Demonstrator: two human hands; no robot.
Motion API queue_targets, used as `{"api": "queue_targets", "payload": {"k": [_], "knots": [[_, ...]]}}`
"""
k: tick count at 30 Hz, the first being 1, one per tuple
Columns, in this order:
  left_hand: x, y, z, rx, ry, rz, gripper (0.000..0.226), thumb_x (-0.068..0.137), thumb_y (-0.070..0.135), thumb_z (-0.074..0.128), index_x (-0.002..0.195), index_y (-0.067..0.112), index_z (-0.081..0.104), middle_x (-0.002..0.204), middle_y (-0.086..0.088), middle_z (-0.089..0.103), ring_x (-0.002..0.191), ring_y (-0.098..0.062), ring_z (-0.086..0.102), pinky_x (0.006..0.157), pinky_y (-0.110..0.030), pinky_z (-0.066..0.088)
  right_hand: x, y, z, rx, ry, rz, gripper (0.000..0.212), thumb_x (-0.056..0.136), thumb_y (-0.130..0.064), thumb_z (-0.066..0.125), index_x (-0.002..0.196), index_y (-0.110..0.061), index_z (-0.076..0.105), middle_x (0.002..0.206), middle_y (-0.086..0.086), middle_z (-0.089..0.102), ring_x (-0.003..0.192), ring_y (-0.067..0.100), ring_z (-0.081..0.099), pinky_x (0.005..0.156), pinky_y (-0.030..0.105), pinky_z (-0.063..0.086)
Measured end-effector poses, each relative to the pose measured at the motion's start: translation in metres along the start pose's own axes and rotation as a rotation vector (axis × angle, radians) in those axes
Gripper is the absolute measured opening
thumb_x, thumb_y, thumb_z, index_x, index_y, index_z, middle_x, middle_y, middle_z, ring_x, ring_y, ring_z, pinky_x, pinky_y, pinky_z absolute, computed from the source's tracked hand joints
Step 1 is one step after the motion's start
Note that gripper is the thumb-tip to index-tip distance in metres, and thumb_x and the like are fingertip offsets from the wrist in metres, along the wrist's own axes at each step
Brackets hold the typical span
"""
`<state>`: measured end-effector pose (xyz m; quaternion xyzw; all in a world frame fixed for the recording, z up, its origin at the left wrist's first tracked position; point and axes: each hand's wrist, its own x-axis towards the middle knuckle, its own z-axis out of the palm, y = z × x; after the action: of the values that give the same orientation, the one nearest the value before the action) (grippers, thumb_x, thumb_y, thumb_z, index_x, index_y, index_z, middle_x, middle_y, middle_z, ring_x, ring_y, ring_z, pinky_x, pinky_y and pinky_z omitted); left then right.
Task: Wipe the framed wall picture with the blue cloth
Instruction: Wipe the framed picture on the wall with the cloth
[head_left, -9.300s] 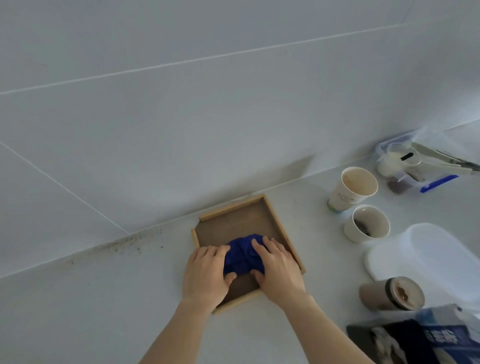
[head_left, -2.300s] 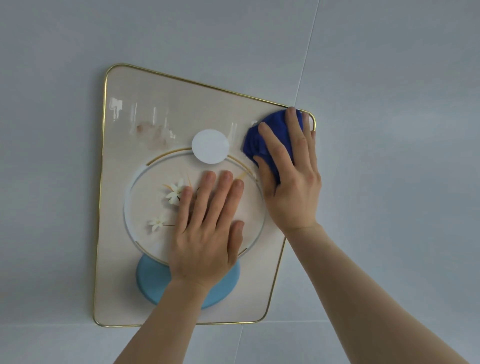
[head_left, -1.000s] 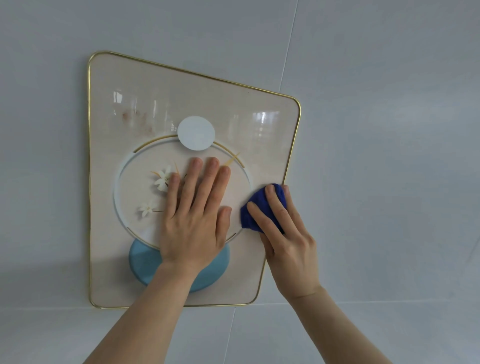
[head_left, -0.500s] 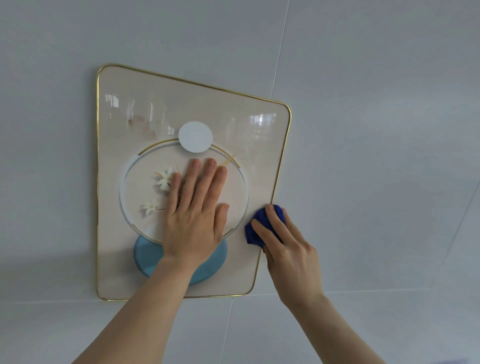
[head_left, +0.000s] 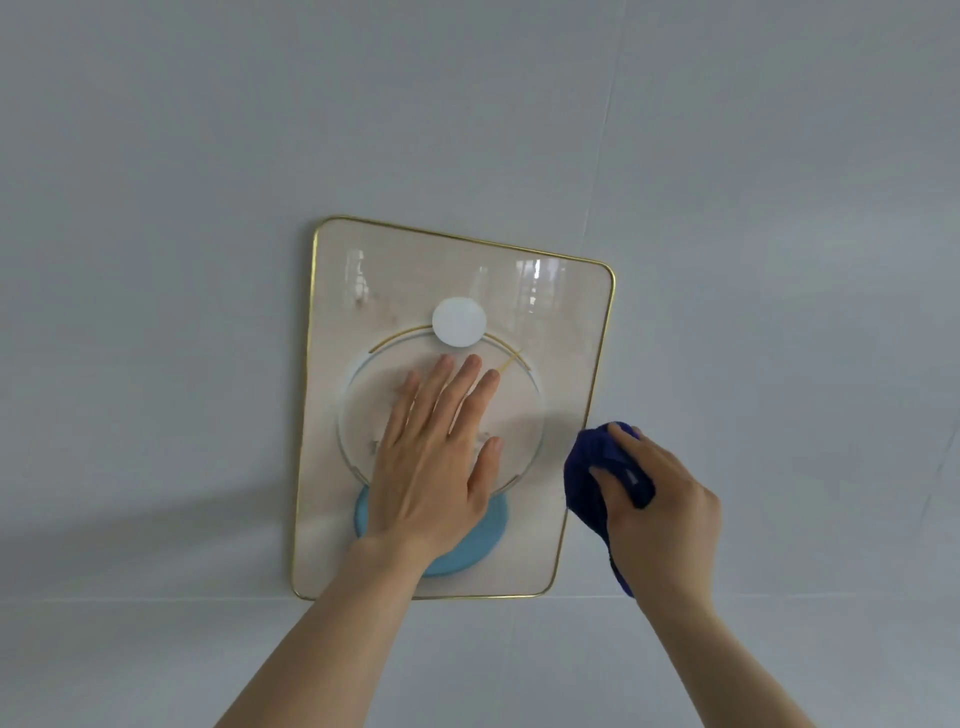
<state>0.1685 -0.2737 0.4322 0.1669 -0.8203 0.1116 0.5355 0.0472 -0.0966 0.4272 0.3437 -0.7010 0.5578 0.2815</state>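
The framed wall picture (head_left: 566, 322) hangs on a pale wall, with a thin gold frame, glossy beige face, a white disc, a ring and a light blue oval. My left hand (head_left: 441, 457) lies flat on its middle, fingers spread and pointing up. My right hand (head_left: 662, 514) is curled around the bunched blue cloth (head_left: 589, 478), just off the picture's right edge near the lower half. Part of the cloth hangs below my wrist. A faint brownish smudge shows near the picture's upper left.
The pale grey wall (head_left: 779, 260) surrounds the picture, with thin panel seams running up on the right and across below the frame. A soft shadow falls to the lower left of the frame.
My right hand has carried the cloth down the picture's right side and off past its right edge, closing into a fist around it. The left hand has stayed flat on the picture.
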Motion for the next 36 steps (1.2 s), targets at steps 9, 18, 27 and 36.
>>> {"api": "queue_targets", "payload": {"k": [9, 18, 27, 36], "knots": [[0.006, -0.085, -0.066, 0.018, 0.168, -0.163, 0.069, 0.101, 0.051, 0.043, 0.161, 0.02, 0.029, 0.17, -0.002, 0.026, 0.159, -0.024, 0.019, 0.13, -0.049, 0.014, 0.022, -0.11, 0.041, 0.182, 0.078, -0.318, 0.048, 0.088, 0.003, 0.077, 0.13, -0.019, 0.073, 0.142, 0.0, 0.068, 0.134, 0.011, 0.06, 0.105, 0.002, 0.04], [0.012, -0.138, -0.046, 0.136, 0.094, -0.128, 0.109, 0.086, 0.084, 0.042, 0.165, 0.016, 0.009, 0.174, -0.006, 0.008, 0.161, -0.026, 0.004, 0.13, -0.055, 0.011, 0.057, -0.178, 0.111, 0.155, 0.14, -0.512, 0.045, 0.093, -0.006, 0.073, 0.136, -0.02, 0.069, 0.151, 0.007, 0.062, 0.139, 0.022, 0.058, 0.109, 0.03, 0.047], [0.012, -0.152, -0.017, 0.235, 0.161, -0.108, 0.112, 0.084, 0.088, 0.04, 0.165, 0.014, 0.015, 0.173, -0.004, 0.014, 0.161, -0.027, 0.007, 0.13, -0.055, 0.013, 0.061, -0.159, 0.163, -0.072, 0.128, -0.693, 0.042, 0.101, -0.019, 0.067, 0.142, -0.021, 0.063, 0.16, 0.009, 0.052, 0.153, 0.032, 0.042, 0.114, 0.027, 0.038], [0.012, -0.151, -0.015, 0.208, 0.232, -0.112, 0.115, 0.079, 0.088, 0.053, 0.162, 0.012, 0.027, 0.17, -0.005, 0.026, 0.159, -0.028, 0.018, 0.129, -0.054, 0.016, 0.061, -0.15, 0.184, -0.187, 0.206, -0.781, 0.04, 0.106, -0.038, 0.061, 0.142, -0.022, 0.065, 0.162, 0.015, 0.048, 0.157, 0.037, 0.035, 0.113, 0.056, 0.049]]}}
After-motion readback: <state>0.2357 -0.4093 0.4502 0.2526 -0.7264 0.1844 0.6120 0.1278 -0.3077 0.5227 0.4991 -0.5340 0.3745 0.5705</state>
